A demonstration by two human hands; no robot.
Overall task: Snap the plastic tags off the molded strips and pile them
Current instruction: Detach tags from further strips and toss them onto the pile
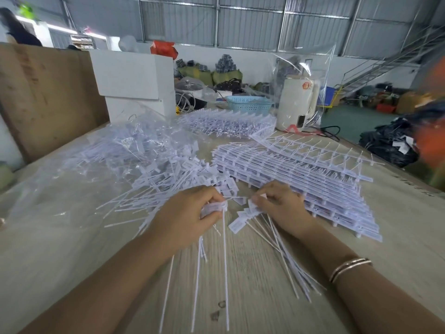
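My left hand (190, 213) grips a bunch of white plastic tags (213, 209) by their heads, their long thin tails hanging down toward me. My right hand (280, 206) holds a second bunch of tags (243, 216), with tails fanning out under my wrist. Just right of my hands lies a stack of molded strips (301, 179) with tags still attached. A loose pile of snapped-off tags (173, 174) spreads to the left and behind my left hand.
A clear plastic bag of tags (115, 150) lies at the left. More molded strips (228, 122) sit farther back, by a blue basket (249, 104), a white appliance (297, 104) and white boxes (134, 80). A brown board (43, 92) stands at the left.
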